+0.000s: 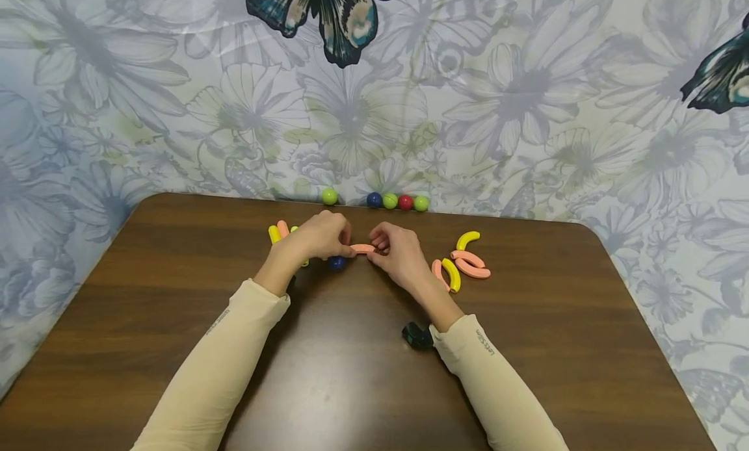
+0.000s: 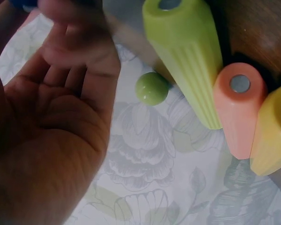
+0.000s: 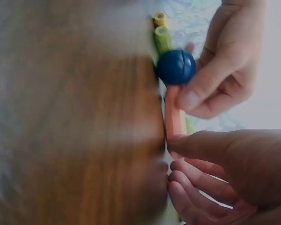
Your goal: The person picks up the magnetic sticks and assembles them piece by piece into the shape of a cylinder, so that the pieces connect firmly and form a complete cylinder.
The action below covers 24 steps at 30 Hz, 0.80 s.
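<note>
Both hands meet over the far middle of the table at a pink magnetic rod (image 1: 363, 249). My left hand (image 1: 318, 235) pinches the end by the blue ball (image 1: 337, 262), its thumb along the rod in the right wrist view. There, the blue ball (image 3: 175, 68) appears to touch that end of the rod. My right hand (image 1: 400, 256) holds the opposite end between thumb and fingers. Beside the left hand stand a green rod (image 2: 185, 61), a pink rod (image 2: 239, 108) and a yellow rod (image 2: 276, 131) with metal discs in their ends, partly hidden in the head view.
Curved yellow rods (image 1: 451, 275) and pink rods (image 1: 471, 269) lie right of the right hand. Along the back edge sit a lone green ball (image 1: 329, 196) and a row with a blue ball (image 1: 374, 199) and a red ball (image 1: 406, 202). A flowered cloth (image 1: 526, 113) hangs behind the table.
</note>
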Available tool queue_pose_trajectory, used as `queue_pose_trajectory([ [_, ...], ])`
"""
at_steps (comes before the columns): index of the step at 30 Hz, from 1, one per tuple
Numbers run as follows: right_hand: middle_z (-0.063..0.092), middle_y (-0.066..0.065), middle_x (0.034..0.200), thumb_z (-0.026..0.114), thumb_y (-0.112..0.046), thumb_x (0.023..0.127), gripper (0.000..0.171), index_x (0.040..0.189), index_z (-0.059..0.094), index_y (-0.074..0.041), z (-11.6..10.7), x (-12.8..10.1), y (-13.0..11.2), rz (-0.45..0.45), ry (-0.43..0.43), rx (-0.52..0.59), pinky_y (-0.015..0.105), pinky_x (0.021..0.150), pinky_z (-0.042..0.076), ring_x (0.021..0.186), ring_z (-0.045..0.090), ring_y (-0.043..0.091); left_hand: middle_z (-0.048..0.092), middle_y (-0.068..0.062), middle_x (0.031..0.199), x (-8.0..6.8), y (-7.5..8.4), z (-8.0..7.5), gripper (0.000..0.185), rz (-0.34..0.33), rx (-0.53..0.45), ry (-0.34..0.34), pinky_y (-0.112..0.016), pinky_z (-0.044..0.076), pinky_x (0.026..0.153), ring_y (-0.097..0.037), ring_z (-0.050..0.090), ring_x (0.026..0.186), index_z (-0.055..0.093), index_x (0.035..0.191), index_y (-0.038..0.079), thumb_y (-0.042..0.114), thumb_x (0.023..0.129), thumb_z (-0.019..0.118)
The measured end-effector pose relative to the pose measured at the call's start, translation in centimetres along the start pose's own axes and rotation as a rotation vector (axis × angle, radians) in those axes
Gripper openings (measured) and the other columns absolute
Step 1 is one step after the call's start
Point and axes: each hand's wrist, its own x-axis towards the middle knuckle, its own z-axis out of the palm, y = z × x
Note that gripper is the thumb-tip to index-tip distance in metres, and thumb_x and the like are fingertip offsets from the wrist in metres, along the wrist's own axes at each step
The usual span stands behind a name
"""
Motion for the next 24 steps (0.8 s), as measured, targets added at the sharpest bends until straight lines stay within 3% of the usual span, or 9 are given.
queue_pose_trajectory([
  [5,0.076,0.007,0.099,0.085,-0.005,0.087,0.024,0.108,0.073,-0.005,-0.5,0.0,0.3,0.027,0.002,-0.001,0.032,0.084,0.061,0.091,0.071,0.019,0.066,-0.006,0.057,-0.1,0.1,0.1,0.029,-0.081,-0.063,-0.073,-0.027,0.052,0.046,-0.018,0.065,0.046,0.072,0.076,0.006,0.027,0.095,0.081],
  [11,0.076,0.008,0.098,0.083,-0.005,0.089,0.022,0.108,0.073,-0.003,-1.5,0.3,0.8,0.064,0.058,0.010,0.034,0.084,0.061,0.089,0.072,0.020,0.065,-0.007,0.058,0.0,0.0,0.2,0.031,-0.072,-0.073,-0.064,-0.028,0.052,0.045,-0.018,0.064,0.046,0.071,0.075,0.007,0.028,0.097,0.078],
  [20,0.075,0.015,0.111,0.078,-0.008,0.093,0.028,0.119,0.071,0.000,-5.2,2.5,2.9,0.147,0.272,-0.081,0.044,0.091,0.058,0.100,0.072,0.030,0.065,-0.007,0.058,0.0,0.1,0.2,0.031,-0.073,-0.058,-0.056,-0.029,0.051,0.050,-0.019,0.065,0.049,0.071,0.076,0.008,0.030,0.098,0.076],
  [24,0.072,0.016,0.123,0.077,-0.010,0.094,0.031,0.124,0.071,-0.003,-5.9,3.7,4.3,0.205,0.307,-0.127,0.047,0.091,0.058,0.108,0.070,0.034,0.065,-0.007,0.059,0.1,0.1,0.4,0.032,-0.085,-0.052,-0.063,-0.029,0.051,0.051,-0.019,0.064,0.049,0.069,0.076,0.008,0.031,0.098,0.076],
])
